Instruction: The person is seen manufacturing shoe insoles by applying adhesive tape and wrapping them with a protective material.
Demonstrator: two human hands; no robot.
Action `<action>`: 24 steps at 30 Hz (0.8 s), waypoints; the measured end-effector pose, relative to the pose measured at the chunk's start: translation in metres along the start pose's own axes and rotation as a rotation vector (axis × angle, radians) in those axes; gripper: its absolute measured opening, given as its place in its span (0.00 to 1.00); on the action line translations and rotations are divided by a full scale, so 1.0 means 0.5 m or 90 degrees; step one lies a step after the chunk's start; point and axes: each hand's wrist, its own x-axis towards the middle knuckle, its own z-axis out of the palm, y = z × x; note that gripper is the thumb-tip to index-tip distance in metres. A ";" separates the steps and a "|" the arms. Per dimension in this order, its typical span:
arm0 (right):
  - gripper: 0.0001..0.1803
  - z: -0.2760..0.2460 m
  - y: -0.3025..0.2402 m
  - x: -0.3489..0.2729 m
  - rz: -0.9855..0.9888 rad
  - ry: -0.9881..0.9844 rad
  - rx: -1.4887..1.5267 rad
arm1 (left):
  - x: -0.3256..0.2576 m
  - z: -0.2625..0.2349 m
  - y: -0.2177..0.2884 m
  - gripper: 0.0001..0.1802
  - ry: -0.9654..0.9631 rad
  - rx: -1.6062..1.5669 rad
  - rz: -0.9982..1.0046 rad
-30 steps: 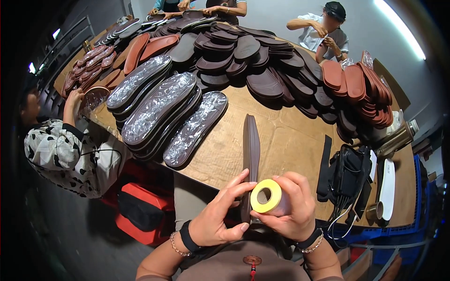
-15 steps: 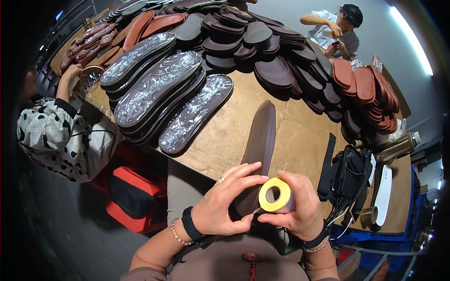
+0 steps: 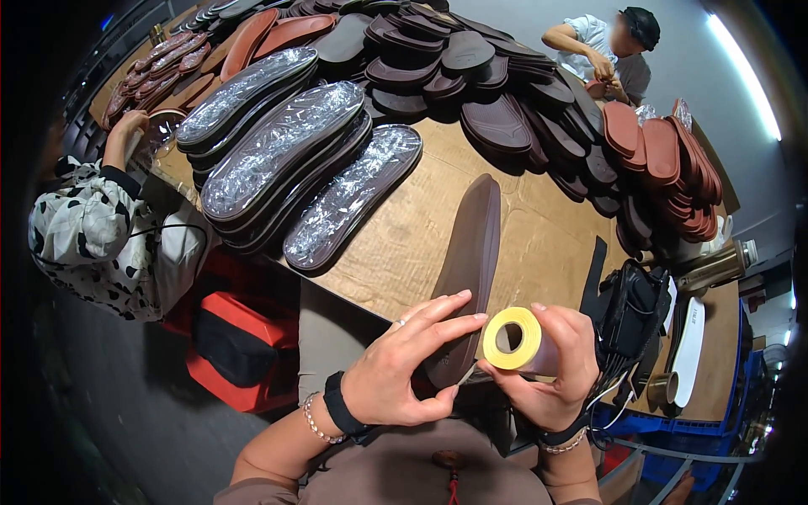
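I am watching from the head view, looking down over a table (image 3: 539, 244) covered in brown paper. My right hand (image 3: 551, 370) is gripping a yellow tape roll (image 3: 515, 339), fingers wrapped around its side, the open core facing up toward the camera. My left hand (image 3: 408, 366) is resting against the near end of a dark brown sole (image 3: 471, 269), thumb under the edge and fingers spread over its top, just beside the roll. The sole is lying lengthwise, its near end over the table's edge at my hands and its far end pointing away across the table.

Farther off, a stack of soles wrapped in clear film (image 3: 286, 160) is sitting to the left, and heaps of dark soles (image 3: 471, 76) and reddish soles (image 3: 665, 160) are filling the far side. A black bag (image 3: 635, 316) is lying to the right of my hands. On the left, a person in a spotted sleeve (image 3: 88, 236) is reaching onto the table, and another person (image 3: 606, 50) is working at the far corner. A red box (image 3: 231, 345) is sitting on the floor under the table.
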 end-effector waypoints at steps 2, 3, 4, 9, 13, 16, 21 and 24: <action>0.39 0.003 0.000 -0.001 0.010 0.001 -0.008 | -0.001 0.000 0.000 0.43 0.001 -0.002 -0.001; 0.39 0.004 0.000 -0.002 0.011 0.001 -0.008 | -0.001 0.000 0.000 0.44 0.000 0.000 0.001; 0.39 0.005 0.000 -0.002 0.014 0.004 -0.008 | -0.002 0.000 0.000 0.44 -0.001 0.002 0.003; 0.39 0.014 -0.001 -0.004 0.027 0.016 -0.003 | -0.003 0.003 0.001 0.43 0.002 -0.003 -0.004; 0.40 0.017 0.000 -0.006 0.029 0.009 -0.008 | -0.003 0.003 0.002 0.44 0.002 0.000 -0.001; 0.40 0.016 -0.003 -0.007 0.037 -0.001 -0.012 | -0.002 0.003 0.003 0.44 0.001 0.003 -0.001; 0.39 0.009 -0.007 -0.005 0.054 -0.020 -0.014 | 0.004 0.013 0.016 0.40 0.035 0.016 -0.020; 0.41 0.006 -0.007 0.000 0.045 -0.039 -0.033 | 0.013 0.017 0.026 0.37 0.052 0.032 -0.058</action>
